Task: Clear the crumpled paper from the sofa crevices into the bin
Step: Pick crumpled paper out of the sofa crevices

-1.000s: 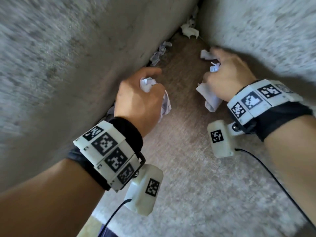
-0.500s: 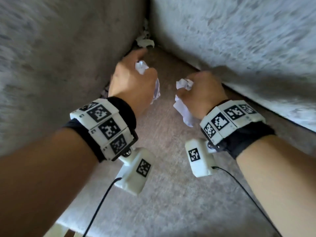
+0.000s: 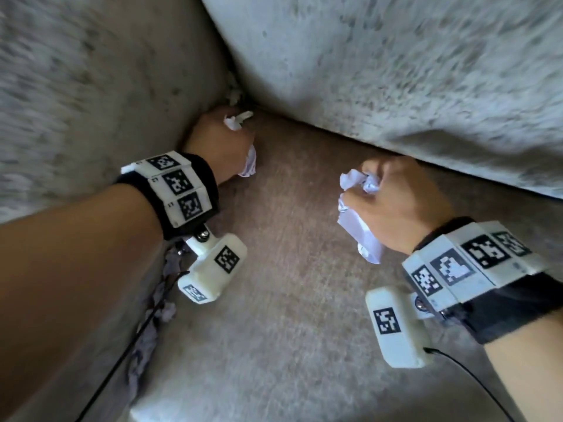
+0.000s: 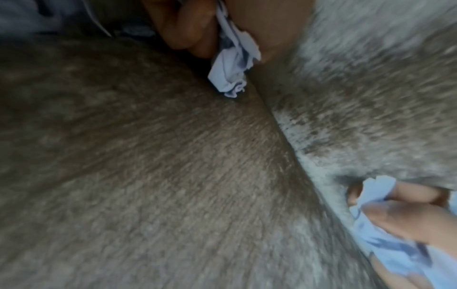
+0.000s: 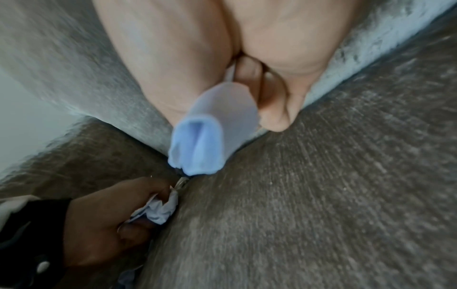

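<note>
both hands (image 3: 396, 205) grip crumpled paper (image 3: 359, 229) — sofa corner

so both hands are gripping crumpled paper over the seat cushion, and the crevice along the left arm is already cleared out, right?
Not quite. The left hand and right hand each grip crumpled paper over the seat cushion, but the crevice along the left arm is not cleared: the head view shows paper scraps wedged there below the left wrist, and more in the back corner.
</note>
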The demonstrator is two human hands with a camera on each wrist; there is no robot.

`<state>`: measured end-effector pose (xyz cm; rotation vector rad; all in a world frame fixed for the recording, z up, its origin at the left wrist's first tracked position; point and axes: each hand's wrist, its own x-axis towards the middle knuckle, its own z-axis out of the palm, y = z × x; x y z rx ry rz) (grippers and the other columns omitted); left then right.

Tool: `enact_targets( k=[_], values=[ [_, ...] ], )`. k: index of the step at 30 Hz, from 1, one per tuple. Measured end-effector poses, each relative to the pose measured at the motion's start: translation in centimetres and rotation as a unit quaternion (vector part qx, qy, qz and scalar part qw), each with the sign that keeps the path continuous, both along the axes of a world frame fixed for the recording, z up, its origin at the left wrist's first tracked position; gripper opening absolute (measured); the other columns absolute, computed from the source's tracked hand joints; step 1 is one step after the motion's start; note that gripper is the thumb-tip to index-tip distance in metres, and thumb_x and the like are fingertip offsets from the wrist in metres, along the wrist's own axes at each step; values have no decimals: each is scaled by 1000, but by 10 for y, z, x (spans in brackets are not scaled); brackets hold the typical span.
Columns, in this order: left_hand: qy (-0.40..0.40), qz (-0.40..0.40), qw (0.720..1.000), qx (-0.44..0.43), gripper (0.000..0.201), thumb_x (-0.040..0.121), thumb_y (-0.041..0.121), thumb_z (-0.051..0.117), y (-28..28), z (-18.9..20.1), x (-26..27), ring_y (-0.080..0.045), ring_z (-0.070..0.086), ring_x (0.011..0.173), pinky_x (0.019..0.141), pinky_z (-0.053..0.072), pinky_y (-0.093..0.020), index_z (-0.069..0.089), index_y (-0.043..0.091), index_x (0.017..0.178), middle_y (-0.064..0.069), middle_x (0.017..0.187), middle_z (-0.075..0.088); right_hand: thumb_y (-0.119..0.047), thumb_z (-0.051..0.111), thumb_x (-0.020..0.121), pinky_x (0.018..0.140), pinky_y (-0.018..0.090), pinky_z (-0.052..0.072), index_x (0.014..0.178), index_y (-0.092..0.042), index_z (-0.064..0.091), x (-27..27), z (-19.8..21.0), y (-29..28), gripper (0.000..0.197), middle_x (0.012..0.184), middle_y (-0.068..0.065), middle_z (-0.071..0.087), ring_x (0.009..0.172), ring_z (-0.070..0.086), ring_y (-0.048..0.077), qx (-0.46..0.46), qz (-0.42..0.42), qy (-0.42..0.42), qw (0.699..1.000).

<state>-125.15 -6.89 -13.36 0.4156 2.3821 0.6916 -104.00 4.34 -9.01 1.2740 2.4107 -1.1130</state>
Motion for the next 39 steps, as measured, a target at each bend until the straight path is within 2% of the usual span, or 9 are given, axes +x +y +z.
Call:
enact_targets(
  k=[2, 4, 8, 12, 17, 24, 33, 37, 39],
  values=[
    [-18, -33, 999, 14, 26, 90, 28, 51, -1, 1, 3, 9, 56, 44, 36, 40, -16, 61, 30, 66, 19, 47, 59, -22, 62, 78, 41, 12, 33, 65, -8, 56, -4, 0, -4, 20, 61, -4, 60, 53, 52, 5, -3, 14, -14, 1000],
    [-50, -53, 997, 30, 47, 93, 21, 46, -4, -1, 8, -5, 55, 37, 37, 40, -22, 58, 16, 47, 7, 36, 55, -21, 61, 79, 43, 11, 34, 63, -8, 53, -9, 0, -9, 22, 61, 0, 58, 54, 50, 9, 1, 22, -18, 1000],
    [62, -19, 996, -69, 26, 88, 36, 57, -12, 5, 15, -20, 55, 69, 65, 43, -29, 55, 17, 70, -1, 73, 61, -21, 61, 80, 41, 8, 33, 53, -14, 42, -17, 2, -13, 34, 51, -6, 46, 48, 44, 7, 0, 15, -22, 1000],
    [57, -31, 995, -74, 33, 91, 32, 58, -26, 13, 30, -21, 51, 69, 65, 38, -29, 45, 21, 63, 4, 64, 49, -21, 61, 82, 42, 7, 32, 51, -16, 41, -21, 4, -15, 37, 50, -5, 45, 50, 42, 9, -18, 0, -17, 1000],
    [16, -65, 997, -27, 37, 84, 32, 49, -41, 35, 60, -11, 53, 49, 48, 44, -25, 50, 16, 50, 1, 48, 55, -21, 62, 81, 38, 8, 29, 58, -13, 49, -16, 10, -23, 28, 52, -5, 49, 48, 47, 7, -30, -17, -2, 999],
    [-45, -60, 997, -4, 40, 63, 41, 36, -40, 61, 102, -31, 64, 87, 78, 56, -37, 64, 15, 55, -4, 65, 69, -22, 66, 78, 45, 21, 41, 71, -9, 62, 11, 33, -35, 15, 69, 3, 65, 60, 60, 18, -35, -36, 2, 999],
    [-1, -110, 993, 44, 31, 73, 28, 47, -44, 112, 213, -19, 64, 61, 56, 50, -27, 64, 10, 54, -1, 52, 65, -21, 66, 77, 37, 13, 32, 56, -17, 52, 120, 63, -50, 26, 54, -7, 53, 51, 52, 9, -15, -123, 54, 991],
    [14, -121, 988, 97, 34, 78, 17, 51, -29, 131, 308, -4, 49, 38, 42, 36, -14, 56, 19, 45, 11, 42, 57, -22, 61, 77, 53, 25, 47, 68, -10, 66, 210, 82, -45, 16, 67, -3, 68, 65, 64, 17, -4, -177, 112, 978],
    [-31, -152, 981, 115, 31, 78, 14, 50, -14, 134, 373, -7, 52, 39, 47, 41, -20, 54, 12, 48, 9, 44, 60, -23, 61, 78, 48, 17, 38, 57, -15, 59, 277, 91, -39, 23, 54, -14, 61, 53, 55, 7, 18, -220, 127, 967]
  ],
)
